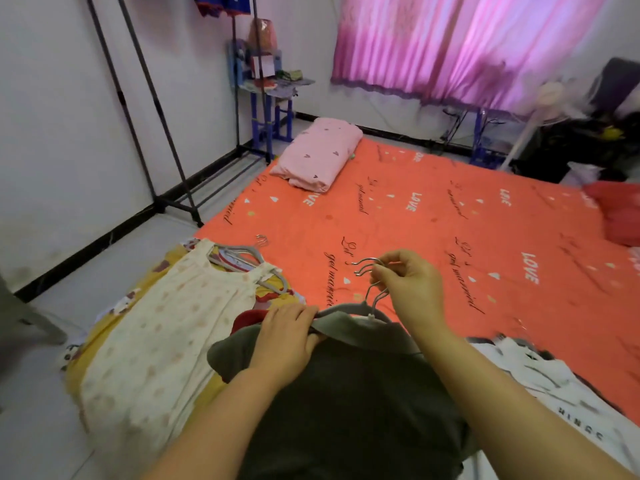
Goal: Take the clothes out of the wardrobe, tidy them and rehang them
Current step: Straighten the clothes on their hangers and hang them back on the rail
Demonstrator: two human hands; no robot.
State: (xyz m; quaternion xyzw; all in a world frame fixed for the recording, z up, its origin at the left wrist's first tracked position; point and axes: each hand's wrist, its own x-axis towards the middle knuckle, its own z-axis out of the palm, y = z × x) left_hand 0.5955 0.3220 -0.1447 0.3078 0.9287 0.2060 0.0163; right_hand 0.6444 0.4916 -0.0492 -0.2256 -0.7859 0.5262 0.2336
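A dark olive garment lies on the near edge of the orange bed, with grey hangers at its collar. My left hand presses on the collar and the hanger's shoulder. My right hand pinches the metal hanger hooks above the collar. To the left lies a cream dotted dress on a grey hanger, over yellow printed clothes. A white printed T-shirt lies to the right. The black clothes rack stands at the left wall.
A folded pink blanket rests at the bed's far left corner. A small blue desk stands behind the rack. Pink curtains cover the window, with a white fan and dark clutter at the right. A red cushion lies at the right edge.
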